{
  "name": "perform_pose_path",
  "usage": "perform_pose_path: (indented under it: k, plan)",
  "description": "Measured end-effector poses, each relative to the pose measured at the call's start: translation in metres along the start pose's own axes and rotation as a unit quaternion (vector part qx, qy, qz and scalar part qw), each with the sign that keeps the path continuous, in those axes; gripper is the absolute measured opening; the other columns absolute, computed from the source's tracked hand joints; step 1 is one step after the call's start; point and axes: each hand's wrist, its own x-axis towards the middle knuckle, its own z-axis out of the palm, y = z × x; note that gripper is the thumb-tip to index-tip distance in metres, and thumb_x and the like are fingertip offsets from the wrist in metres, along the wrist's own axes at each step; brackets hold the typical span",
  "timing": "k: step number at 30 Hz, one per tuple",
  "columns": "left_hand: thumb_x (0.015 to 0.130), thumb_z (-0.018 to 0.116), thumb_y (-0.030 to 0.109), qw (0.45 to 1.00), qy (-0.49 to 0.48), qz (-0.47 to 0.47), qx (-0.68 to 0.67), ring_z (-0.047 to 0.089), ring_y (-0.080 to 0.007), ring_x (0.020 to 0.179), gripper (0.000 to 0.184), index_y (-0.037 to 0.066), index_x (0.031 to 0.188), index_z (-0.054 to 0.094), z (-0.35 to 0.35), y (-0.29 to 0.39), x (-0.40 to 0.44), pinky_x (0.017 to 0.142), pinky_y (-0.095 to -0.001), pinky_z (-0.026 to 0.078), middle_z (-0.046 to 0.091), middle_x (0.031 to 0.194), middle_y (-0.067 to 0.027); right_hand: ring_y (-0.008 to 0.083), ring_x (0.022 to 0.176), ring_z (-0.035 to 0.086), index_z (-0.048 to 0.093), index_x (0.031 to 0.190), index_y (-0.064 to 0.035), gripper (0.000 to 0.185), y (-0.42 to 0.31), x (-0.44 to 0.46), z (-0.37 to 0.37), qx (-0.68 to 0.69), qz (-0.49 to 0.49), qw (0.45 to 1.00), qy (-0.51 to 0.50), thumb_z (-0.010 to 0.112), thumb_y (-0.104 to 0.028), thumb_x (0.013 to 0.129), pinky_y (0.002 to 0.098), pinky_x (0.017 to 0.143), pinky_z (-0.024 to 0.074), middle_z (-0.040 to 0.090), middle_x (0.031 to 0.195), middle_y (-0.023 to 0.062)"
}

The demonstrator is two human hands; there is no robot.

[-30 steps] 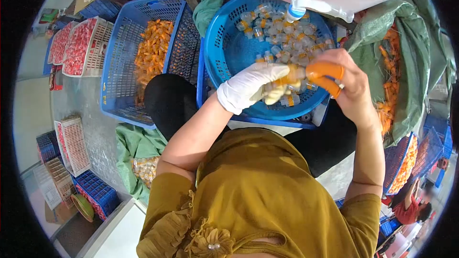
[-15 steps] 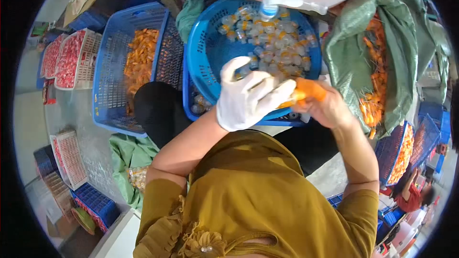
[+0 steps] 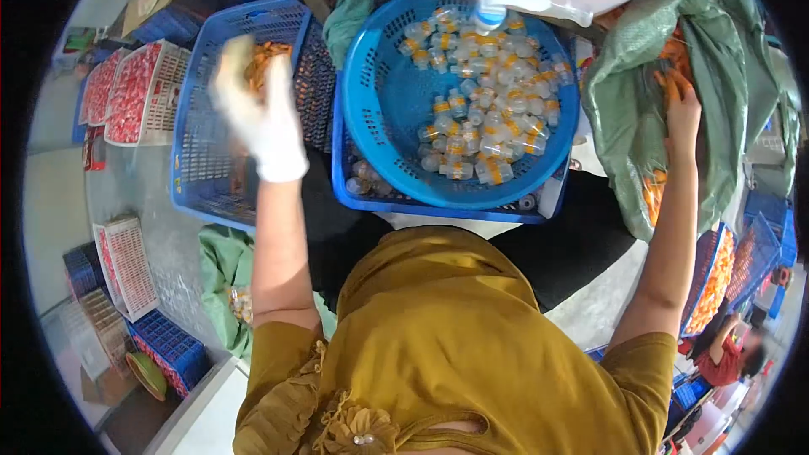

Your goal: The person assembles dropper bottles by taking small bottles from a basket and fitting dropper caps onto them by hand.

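Note:
My left hand [image 3: 263, 114], in a white glove, is over the blue basket [image 3: 187, 131] on the left. It is smeared by motion, but its thumb and fingers stand apart with nothing seen between them. Below it lie orange plastic pieces [image 3: 268, 57]. My bare right hand [image 3: 681, 101] reaches into the mouth of a green woven sack [image 3: 619, 118]. Its fingers stretch out at the orange pieces [image 3: 654, 190] inside; the fingertips are hard to tell from these. Between my hands, a round blue basin [image 3: 383, 131] holds many small clear bottles with orange bands [image 3: 493, 170].
The basin rests on a blue crate [image 3: 341, 164]. Above it juts a white tap [image 3: 497, 8]. Baskets of red-and-white pieces [image 3: 135, 88] stand far left, and a basket of orange pieces [image 3: 708, 282] is at right. Another person [image 3: 725, 354] sits at far right.
My hands were together over the basin's front edge with an orange piece between them. They have parted: the left moved to the left basket, the right into the sack. The piece is out of my hands.

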Motion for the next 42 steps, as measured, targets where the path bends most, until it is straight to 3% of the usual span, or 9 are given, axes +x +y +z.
perform_pose_path:
  k: [3,10,13,15,19,22,32,36,42]
  plan:
    - [0.084,0.067,0.022,0.911,-0.405,-0.081,0.009,0.055,-0.0275,0.113,0.032,0.009,0.113,0.065,0.035,0.028,-0.030,0.097,-0.0378,0.043,0.057,0.125,-0.0152,0.0341,0.101,0.062,0.064,0.114,-0.0020,0.029,0.029,0.008,0.011,-0.191,-0.116,0.975,0.018,0.056,-0.022,0.094,0.0356,0.089,0.0461,0.064,0.108,0.0206]
    - [0.074,0.071,0.022,0.731,-0.604,0.189,0.257,0.042,-0.0303,0.123,0.036,0.019,0.109,0.066,0.116,0.010,-0.122,0.100,-0.0486,0.034,0.047,0.135,-0.0110,0.0350,0.090,0.061,0.062,0.106,-0.0040,0.018,0.041,-0.005,0.009,-0.278,-0.272,0.921,0.026,0.058,-0.015,0.093,0.0389,0.081,0.0476,0.063,0.096,0.0197]
    - [0.073,0.072,0.021,0.735,-0.598,0.194,0.254,0.050,-0.0305,0.116,0.037,0.015,0.109,0.064,0.113,0.013,-0.109,0.097,-0.0455,0.039,0.054,0.128,-0.0110,0.0297,0.078,0.061,0.062,0.101,-0.0034,0.015,-0.008,-0.030,-0.015,-0.214,-0.181,0.960,0.029,0.061,-0.015,0.091,0.0360,0.077,0.0478,0.063,0.085,0.0147]
    - [0.074,0.074,0.018,0.797,-0.587,-0.113,0.086,0.057,-0.0312,0.106,0.039,0.012,0.110,0.061,0.109,0.008,-0.100,0.093,-0.0390,0.044,0.061,0.117,-0.0129,0.0157,0.073,0.058,0.060,0.103,-0.0043,0.020,-0.014,-0.033,-0.027,-0.042,-0.020,0.999,0.013,0.065,-0.017,0.089,0.0273,0.072,0.0456,0.063,0.082,0.0059]
    - [0.089,0.061,0.006,0.818,-0.400,-0.284,-0.301,0.061,-0.0138,0.090,0.038,-0.001,0.126,0.053,0.099,0.022,-0.085,0.087,-0.0273,0.048,0.063,0.106,-0.0057,0.0111,0.078,0.059,0.059,0.109,-0.0033,0.026,-0.077,-0.040,-0.046,0.195,0.070,0.978,-0.035,0.066,-0.017,0.088,0.0240,0.071,0.0460,0.066,0.091,0.0046]
    - [0.089,0.060,0.005,0.766,-0.370,-0.368,-0.375,0.060,-0.0139,0.092,0.037,-0.002,0.125,0.054,0.100,0.059,-0.068,0.089,-0.0269,0.047,0.063,0.109,-0.0074,0.0093,0.081,0.061,0.061,0.113,-0.0009,0.027,-0.152,-0.065,-0.017,0.343,-0.080,0.925,-0.141,0.063,-0.014,0.090,0.0215,0.071,0.0470,0.067,0.091,0.0049]
    - [0.087,0.063,0.001,0.739,-0.264,-0.338,-0.519,0.060,-0.0145,0.102,0.046,-0.002,0.129,0.048,0.126,0.065,-0.080,0.090,-0.0271,0.048,0.062,0.115,-0.0078,0.0126,0.093,0.062,0.065,0.113,-0.0006,0.029,-0.282,-0.082,0.046,0.372,-0.252,0.869,-0.206,0.067,-0.002,0.084,0.0252,0.084,0.0483,0.068,0.102,0.0071]
    - [0.085,0.065,0.003,0.757,-0.270,-0.351,-0.481,0.059,-0.0132,0.104,0.045,-0.001,0.127,0.050,0.133,0.067,-0.075,0.094,-0.0266,0.046,0.061,0.115,-0.0072,0.0108,0.096,0.061,0.066,0.110,-0.0003,0.026,-0.273,-0.088,0.077,0.239,-0.240,0.907,-0.249,0.067,-0.006,0.085,0.0249,0.089,0.0467,0.068,0.103,0.0042]
    - [0.082,0.068,-0.002,0.746,-0.272,-0.353,-0.494,0.057,-0.0119,0.104,0.049,0.000,0.128,0.050,0.133,0.067,-0.075,0.094,-0.0251,0.047,0.060,0.116,-0.0058,0.0116,0.094,0.062,0.066,0.110,-0.0009,0.023,-0.261,-0.082,0.083,0.419,-0.096,0.864,-0.262,0.065,-0.004,0.087,0.0254,0.088,0.0472,0.068,0.102,0.0058]
